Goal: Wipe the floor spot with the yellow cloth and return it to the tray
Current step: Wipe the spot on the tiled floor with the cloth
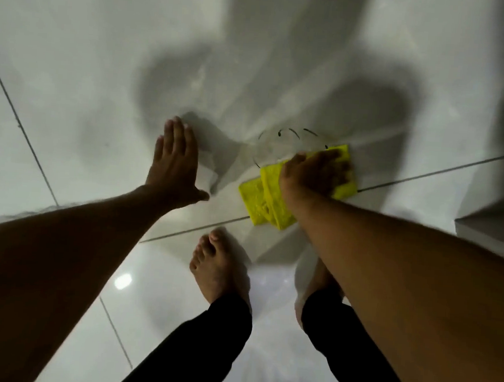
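Observation:
The yellow cloth lies folded on the white tiled floor, under my right hand. That hand presses flat on it with the fingers curled over its far edge. Just beyond the cloth a faint spot is ringed by dark dashed marks, and the cloth's far corner overlaps the ring. My left hand rests flat on the floor to the left, fingers together, holding nothing. No tray is in view.
My bare left foot stands just behind the cloth; the right foot is mostly hidden by my right forearm. A raised white ledge juts in at the right edge. Grout lines cross the glossy tiles.

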Action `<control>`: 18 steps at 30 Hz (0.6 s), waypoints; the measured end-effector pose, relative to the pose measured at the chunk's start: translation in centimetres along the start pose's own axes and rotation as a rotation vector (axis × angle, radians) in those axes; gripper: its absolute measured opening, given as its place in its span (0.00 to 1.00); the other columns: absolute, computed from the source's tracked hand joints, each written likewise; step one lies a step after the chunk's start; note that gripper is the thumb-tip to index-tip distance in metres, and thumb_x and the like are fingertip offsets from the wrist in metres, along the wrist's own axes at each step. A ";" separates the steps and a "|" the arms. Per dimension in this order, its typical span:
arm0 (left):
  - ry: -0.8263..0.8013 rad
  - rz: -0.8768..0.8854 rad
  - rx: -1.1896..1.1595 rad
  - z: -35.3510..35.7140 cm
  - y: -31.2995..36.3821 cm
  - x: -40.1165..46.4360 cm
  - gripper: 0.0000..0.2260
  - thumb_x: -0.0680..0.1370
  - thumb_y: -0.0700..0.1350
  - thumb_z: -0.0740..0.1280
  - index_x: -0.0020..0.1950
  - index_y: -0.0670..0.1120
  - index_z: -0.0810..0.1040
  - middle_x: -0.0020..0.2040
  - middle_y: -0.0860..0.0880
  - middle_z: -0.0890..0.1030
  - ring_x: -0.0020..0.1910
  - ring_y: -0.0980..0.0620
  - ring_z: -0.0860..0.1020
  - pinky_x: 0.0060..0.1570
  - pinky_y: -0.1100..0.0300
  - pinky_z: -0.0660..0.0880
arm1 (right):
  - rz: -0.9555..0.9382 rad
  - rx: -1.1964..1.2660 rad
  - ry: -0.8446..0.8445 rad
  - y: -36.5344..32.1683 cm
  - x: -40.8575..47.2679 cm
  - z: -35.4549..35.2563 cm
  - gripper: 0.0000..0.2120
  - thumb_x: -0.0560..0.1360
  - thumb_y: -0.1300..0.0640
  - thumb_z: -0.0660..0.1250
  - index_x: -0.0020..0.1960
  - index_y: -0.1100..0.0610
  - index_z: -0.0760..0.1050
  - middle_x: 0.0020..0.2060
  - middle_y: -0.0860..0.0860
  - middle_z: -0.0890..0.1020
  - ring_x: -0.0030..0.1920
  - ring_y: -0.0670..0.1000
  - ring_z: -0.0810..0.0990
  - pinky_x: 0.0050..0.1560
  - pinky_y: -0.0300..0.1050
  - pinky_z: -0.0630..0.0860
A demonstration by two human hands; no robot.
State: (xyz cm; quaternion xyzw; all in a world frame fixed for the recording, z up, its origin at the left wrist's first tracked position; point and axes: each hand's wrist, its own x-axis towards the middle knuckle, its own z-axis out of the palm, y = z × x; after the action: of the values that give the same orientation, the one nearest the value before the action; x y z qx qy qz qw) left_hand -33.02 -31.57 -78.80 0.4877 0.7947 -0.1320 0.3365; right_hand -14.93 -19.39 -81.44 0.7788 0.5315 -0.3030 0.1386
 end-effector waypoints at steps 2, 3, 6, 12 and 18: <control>-0.077 -0.001 -0.065 0.7 0.7 0.9 0.69 0.55 0.60 0.81 0.75 0.35 0.35 0.77 0.33 0.36 0.76 0.35 0.36 0.75 0.41 0.43 | -0.154 -0.093 0.102 -1.4 1.9 1.0 0.33 0.82 0.47 0.53 0.80 0.57 0.44 0.80 0.61 0.46 0.79 0.65 0.43 0.77 0.63 0.41; -0.078 -0.016 -0.084 1.2 1.2 1.4 0.71 0.54 0.61 0.81 0.75 0.35 0.34 0.76 0.33 0.35 0.76 0.34 0.36 0.75 0.42 0.43 | -0.312 -0.179 0.137 -1.9 2.6 1.3 0.32 0.81 0.47 0.54 0.80 0.56 0.46 0.80 0.60 0.48 0.79 0.65 0.45 0.76 0.64 0.43; -0.058 -0.076 -0.098 2.2 2.7 2.3 0.72 0.53 0.62 0.81 0.74 0.35 0.32 0.75 0.30 0.33 0.74 0.32 0.34 0.73 0.41 0.39 | -0.871 -0.393 0.142 -0.4 3.2 1.9 0.31 0.79 0.49 0.53 0.80 0.53 0.53 0.79 0.60 0.55 0.78 0.66 0.51 0.75 0.66 0.51; -0.077 -0.081 -0.102 1.8 2.5 2.0 0.73 0.54 0.64 0.80 0.72 0.36 0.28 0.74 0.32 0.29 0.73 0.33 0.30 0.72 0.43 0.37 | -1.178 -0.555 -0.009 8.4 7.7 -4.0 0.32 0.76 0.51 0.59 0.76 0.63 0.59 0.74 0.65 0.65 0.74 0.69 0.63 0.72 0.67 0.60; -0.039 -0.072 -0.079 2.4 1.4 1.7 0.73 0.52 0.69 0.77 0.74 0.38 0.29 0.75 0.34 0.31 0.74 0.37 0.31 0.73 0.44 0.39 | -0.953 -0.443 0.218 0.9 6.1 0.8 0.34 0.77 0.54 0.63 0.78 0.63 0.55 0.77 0.64 0.61 0.76 0.67 0.58 0.73 0.67 0.59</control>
State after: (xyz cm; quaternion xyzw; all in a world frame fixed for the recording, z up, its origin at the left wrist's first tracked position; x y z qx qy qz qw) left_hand -31.31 -31.00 -81.51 0.4427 0.8095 -0.1219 0.3658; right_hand -12.88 -15.64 -85.93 0.4302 0.8887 -0.1300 0.0907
